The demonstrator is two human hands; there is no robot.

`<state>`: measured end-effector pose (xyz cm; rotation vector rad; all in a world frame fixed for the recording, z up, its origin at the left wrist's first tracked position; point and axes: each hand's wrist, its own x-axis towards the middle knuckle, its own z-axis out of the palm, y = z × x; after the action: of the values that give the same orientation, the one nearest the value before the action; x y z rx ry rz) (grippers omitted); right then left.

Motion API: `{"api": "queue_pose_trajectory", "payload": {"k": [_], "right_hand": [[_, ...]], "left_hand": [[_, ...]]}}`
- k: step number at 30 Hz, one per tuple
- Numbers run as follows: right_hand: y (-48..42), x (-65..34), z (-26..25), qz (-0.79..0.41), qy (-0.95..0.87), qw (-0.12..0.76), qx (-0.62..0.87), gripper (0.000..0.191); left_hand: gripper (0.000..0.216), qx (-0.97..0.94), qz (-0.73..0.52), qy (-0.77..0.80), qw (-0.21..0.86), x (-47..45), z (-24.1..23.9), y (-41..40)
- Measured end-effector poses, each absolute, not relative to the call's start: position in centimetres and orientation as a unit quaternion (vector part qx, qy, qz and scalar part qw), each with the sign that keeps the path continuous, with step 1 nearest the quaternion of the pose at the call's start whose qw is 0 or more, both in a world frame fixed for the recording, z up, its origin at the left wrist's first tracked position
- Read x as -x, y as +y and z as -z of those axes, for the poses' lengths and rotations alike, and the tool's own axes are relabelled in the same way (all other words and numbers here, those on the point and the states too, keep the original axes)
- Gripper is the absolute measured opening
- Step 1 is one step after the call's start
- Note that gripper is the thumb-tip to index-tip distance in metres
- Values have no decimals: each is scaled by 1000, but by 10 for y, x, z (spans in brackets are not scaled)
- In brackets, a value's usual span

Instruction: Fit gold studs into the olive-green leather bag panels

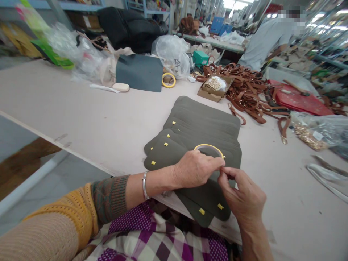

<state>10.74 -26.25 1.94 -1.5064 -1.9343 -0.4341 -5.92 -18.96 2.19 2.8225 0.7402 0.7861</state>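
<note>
My left hand (195,168) is closed round the near side of a roll of yellow tape (208,146), above a fanned stack of dark olive-green flat panels (206,117). At the roll's right edge, my right hand (243,194) pinches thumb and finger together against my left fingertips. What lies in that pinch is too small to make out. Small yellow tape pieces (166,144) stick to several panels, along the left and near corners. Some panels overhang the table's front edge.
Brown straps (246,92) with metal fittings heap at the back right, beside a small cardboard box (210,95). Another yellow tape roll (169,86) stands by a dark grey sheet (140,72). A bag of gold hardware (310,136) lies right. A person (265,41) bends in the background.
</note>
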Motion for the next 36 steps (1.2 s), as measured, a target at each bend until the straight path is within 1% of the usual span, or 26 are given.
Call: {"api": "queue_pose_trajectory", "payload": {"k": [3, 4, 6, 9, 11, 13, 17, 21, 23, 26, 28, 30, 32, 33, 34, 36], "right_hand": [[-261, -103, -19, 118, -693, 345, 622, 10], [-260, -102, -20, 74, -669, 361, 646, 11], [-256, -102, -19, -56, -601, 409, 685, 14], [-248, -112, -15, -248, -469, 481, 698, 20], [-241, -126, -9, -313, -393, 511, 697, 27], [-233, -142, -4, -336, -353, 514, 706, 35], [-222, -160, 0, -333, -392, 455, 727, 40], [-215, -159, -2, -292, -482, 376, 735, 40], [-212, -156, -3, -253, -521, 320, 750, 40], [-206, -150, -4, -151, -575, 239, 768, 35], [-201, -146, -5, -87, -602, 205, 767, 31], [-198, -144, -6, -58, -613, 177, 768, 27], [-196, -144, -6, -50, -604, 156, 780, 26], [-197, -145, -7, -50, -593, 151, 789, 28], [-199, -147, -7, -55, -580, 157, 797, 33], [-204, -152, -8, -87, -561, 198, 799, 39]], "left_hand": [[15, -925, -270, 265, 38, 56, -21, -188], [15, -923, -276, 267, 31, 55, -20, -187], [16, -919, -296, 258, 23, 52, -19, -185], [20, -914, -330, 236, 30, 49, -17, -183], [23, -913, -331, 237, 26, 49, -15, -182], [24, -921, -303, 245, 3, 48, -9, -180], [24, -941, -231, 247, -23, 46, 7, -180], [23, -944, -219, 248, -17, 42, 16, -181], [23, -942, -223, 249, -15, 41, 17, -181], [23, -939, -234, 252, -11, 42, 17, -181], [23, -938, -240, 250, -7, 42, 17, -181], [23, -939, -239, 249, -3, 42, 17, -181], [23, -939, -233, 253, 0, 43, 17, -182], [24, -939, -229, 256, 1, 43, 17, -182], [24, -938, -227, 260, 1, 43, 17, -183], [24, -936, -229, 267, 0, 43, 17, -183]]}}
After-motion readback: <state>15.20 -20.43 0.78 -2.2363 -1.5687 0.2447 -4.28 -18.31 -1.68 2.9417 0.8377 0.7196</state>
